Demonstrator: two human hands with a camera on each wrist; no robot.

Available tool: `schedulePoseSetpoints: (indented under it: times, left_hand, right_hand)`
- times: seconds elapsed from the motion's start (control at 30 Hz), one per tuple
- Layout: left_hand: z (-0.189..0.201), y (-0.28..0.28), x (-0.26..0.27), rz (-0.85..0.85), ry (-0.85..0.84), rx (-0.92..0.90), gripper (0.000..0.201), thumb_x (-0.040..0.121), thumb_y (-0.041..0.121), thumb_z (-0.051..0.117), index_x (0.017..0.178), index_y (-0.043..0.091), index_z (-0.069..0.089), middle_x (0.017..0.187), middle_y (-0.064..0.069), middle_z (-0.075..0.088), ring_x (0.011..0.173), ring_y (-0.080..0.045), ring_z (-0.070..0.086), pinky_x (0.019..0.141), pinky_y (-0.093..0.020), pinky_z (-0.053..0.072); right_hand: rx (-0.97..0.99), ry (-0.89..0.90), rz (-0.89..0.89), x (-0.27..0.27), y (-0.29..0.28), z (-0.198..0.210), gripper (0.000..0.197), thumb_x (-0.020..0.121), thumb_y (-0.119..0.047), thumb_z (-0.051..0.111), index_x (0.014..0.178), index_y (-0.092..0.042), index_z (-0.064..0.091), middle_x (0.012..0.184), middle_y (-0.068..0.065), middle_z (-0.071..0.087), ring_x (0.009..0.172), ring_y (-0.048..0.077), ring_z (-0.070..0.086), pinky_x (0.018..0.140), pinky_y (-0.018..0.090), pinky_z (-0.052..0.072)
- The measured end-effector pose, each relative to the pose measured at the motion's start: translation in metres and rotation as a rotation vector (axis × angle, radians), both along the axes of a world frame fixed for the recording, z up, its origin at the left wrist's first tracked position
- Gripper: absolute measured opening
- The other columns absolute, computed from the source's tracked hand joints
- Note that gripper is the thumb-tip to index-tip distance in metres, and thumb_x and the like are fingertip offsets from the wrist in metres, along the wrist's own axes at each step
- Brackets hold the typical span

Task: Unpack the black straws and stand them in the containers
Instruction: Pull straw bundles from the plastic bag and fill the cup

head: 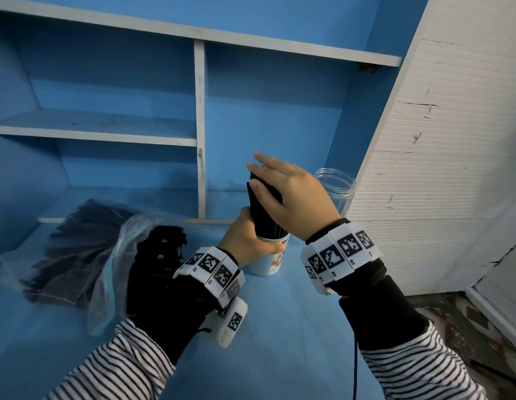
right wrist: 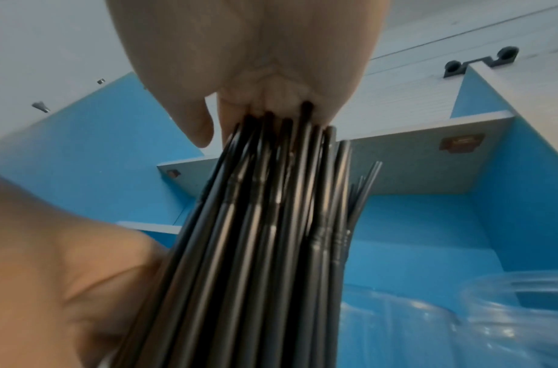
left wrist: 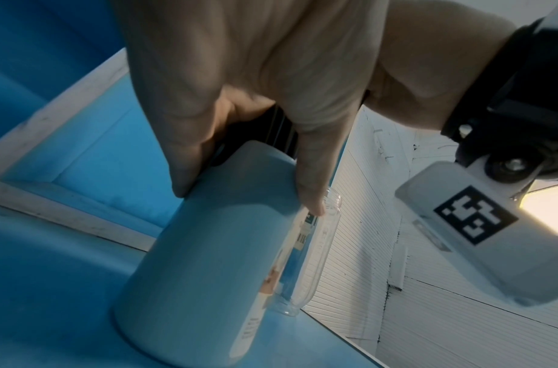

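A thick bundle of black straws [head: 264,209] stands in a pale blue paper cup [head: 265,262] on the blue counter. My left hand [head: 245,241] grips the cup at its rim, thumb up against the straws. The right hand [head: 291,192] lies flat on the straws' top ends, fingers straight. The left wrist view shows my fingers on the cup [left wrist: 214,261] with straws [left wrist: 271,129] above. In the right wrist view the palm [right wrist: 255,49] presses on the straw tips [right wrist: 264,224].
An empty clear plastic jar [head: 336,186] stands just right of the cup, against the white wall. At left lie a sealed bag of black straws [head: 75,249] and a loose clear bag [head: 118,255]. Blue shelves with white edges [head: 199,125] rise behind.
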State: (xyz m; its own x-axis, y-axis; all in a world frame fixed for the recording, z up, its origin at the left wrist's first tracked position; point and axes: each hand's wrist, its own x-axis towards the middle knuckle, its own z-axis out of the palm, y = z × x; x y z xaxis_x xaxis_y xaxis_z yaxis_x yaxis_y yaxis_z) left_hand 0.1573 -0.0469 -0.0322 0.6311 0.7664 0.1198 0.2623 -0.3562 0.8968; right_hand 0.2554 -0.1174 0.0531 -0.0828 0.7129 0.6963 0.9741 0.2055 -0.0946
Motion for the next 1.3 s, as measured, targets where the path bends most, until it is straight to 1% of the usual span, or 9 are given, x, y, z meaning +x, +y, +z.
schedulePoseSetpoints:
  times: [0.13, 0.27, 0.43, 0.53, 0.6, 0.73, 0.9, 1.03, 1.3]
  left_hand:
    - [-0.001, -0.006, 0.0, 0.013, -0.043, -0.037, 0.062, 0.07, 0.014, 0.083, 0.115, 0.02, 0.04, 0.102, 0.012, 0.055, 0.097, -0.007, 0.057, 0.079, -0.021, 0.045]
    - [0.0, -0.008, -0.001, 0.033, -0.037, -0.057, 0.074, 0.067, 0.014, 0.086, 0.123, 0.017, 0.038, 0.105, 0.015, 0.054, 0.103, -0.009, 0.059, 0.078, -0.018, 0.046]
    - [0.004, -0.029, -0.027, 0.048, 0.051, -0.044, 0.11, 0.076, 0.016, 0.078, 0.153, 0.012, 0.0, 0.143, 0.013, 0.029, 0.128, -0.001, 0.032, 0.095, -0.011, 0.031]
    - [0.0, -0.04, -0.056, 0.109, 0.007, 0.021, 0.078, 0.083, 0.017, 0.067, 0.149, 0.023, 0.026, 0.151, 0.0, 0.034, 0.138, -0.016, 0.036, 0.112, -0.034, 0.034]
    - [0.009, -0.043, -0.08, 0.157, -0.112, 0.077, 0.045, 0.086, 0.008, 0.062, 0.124, 0.031, 0.054, 0.128, 0.003, 0.056, 0.119, -0.014, 0.055, 0.099, -0.025, 0.042]
    - [0.039, -0.042, -0.133, 0.251, -0.153, 0.324, 0.03, 0.085, 0.003, 0.06, 0.096, 0.03, 0.066, 0.1, 0.015, 0.068, 0.094, -0.001, 0.063, 0.084, -0.018, 0.046]
    - [0.037, -0.016, -0.187, 0.404, -0.028, 0.382, 0.031, 0.079, 0.012, 0.067, 0.097, 0.037, 0.064, 0.107, 0.01, 0.065, 0.103, -0.005, 0.059, 0.094, -0.03, 0.048]
    - [0.025, 0.002, -0.209, 0.362, 0.167, 0.291, 0.041, 0.063, 0.043, 0.067, 0.102, 0.053, 0.06, 0.114, 0.003, 0.062, 0.11, -0.013, 0.058, 0.1, -0.043, 0.047]
    - [0.018, 0.013, -0.215, 0.381, 0.124, 0.207, 0.043, 0.074, 0.0, 0.069, 0.099, 0.036, 0.071, 0.109, 0.01, 0.07, 0.102, -0.006, 0.064, 0.093, -0.026, 0.05]
  right_hand:
    - [-0.071, 0.065, -0.114, 0.004, -0.003, 0.005, 0.048, 0.1, -0.032, 0.034, 0.139, -0.01, 0.048, 0.148, 0.008, 0.044, 0.137, 0.023, 0.04, 0.111, 0.033, 0.031]
    - [-0.174, 0.062, -0.155, 0.004, -0.007, 0.001, 0.045, 0.101, -0.03, 0.03, 0.133, -0.01, 0.054, 0.137, 0.006, 0.056, 0.131, 0.022, 0.047, 0.112, 0.032, 0.027]
    - [-0.134, 0.15, -0.081, -0.005, -0.014, 0.004, 0.054, 0.098, -0.04, 0.031, 0.14, -0.009, 0.046, 0.147, 0.007, 0.044, 0.143, 0.025, 0.028, 0.118, 0.036, 0.021]
    - [0.058, 0.155, 0.054, -0.024, -0.024, 0.008, 0.042, 0.098, -0.031, 0.039, 0.124, -0.005, 0.058, 0.13, 0.008, 0.057, 0.124, 0.026, 0.048, 0.107, 0.024, 0.029]
    - [0.129, 0.182, 0.143, -0.039, -0.027, 0.006, 0.028, 0.095, -0.021, 0.046, 0.109, -0.004, 0.063, 0.109, 0.005, 0.062, 0.102, 0.021, 0.055, 0.094, 0.019, 0.035]
    - [-0.052, 0.314, 0.299, -0.064, -0.022, -0.017, 0.013, 0.089, -0.01, 0.053, 0.096, -0.006, 0.064, 0.091, 0.0, 0.062, 0.084, 0.011, 0.056, 0.076, 0.02, 0.046]
    - [-0.403, 0.306, 0.325, -0.093, -0.004, -0.051, 0.018, 0.091, -0.018, 0.059, 0.106, -0.011, 0.066, 0.101, 0.003, 0.065, 0.09, 0.011, 0.059, 0.076, 0.02, 0.044]
    - [-0.599, 0.252, 0.29, -0.117, 0.006, -0.065, 0.042, 0.086, -0.034, 0.068, 0.124, -0.018, 0.058, 0.12, 0.005, 0.057, 0.107, 0.017, 0.055, 0.087, 0.015, 0.036]
    - [-0.758, 0.219, 0.251, -0.154, 0.026, -0.078, 0.055, 0.082, -0.018, 0.071, 0.13, -0.008, 0.048, 0.123, 0.013, 0.044, 0.108, 0.03, 0.051, 0.095, 0.028, 0.039]
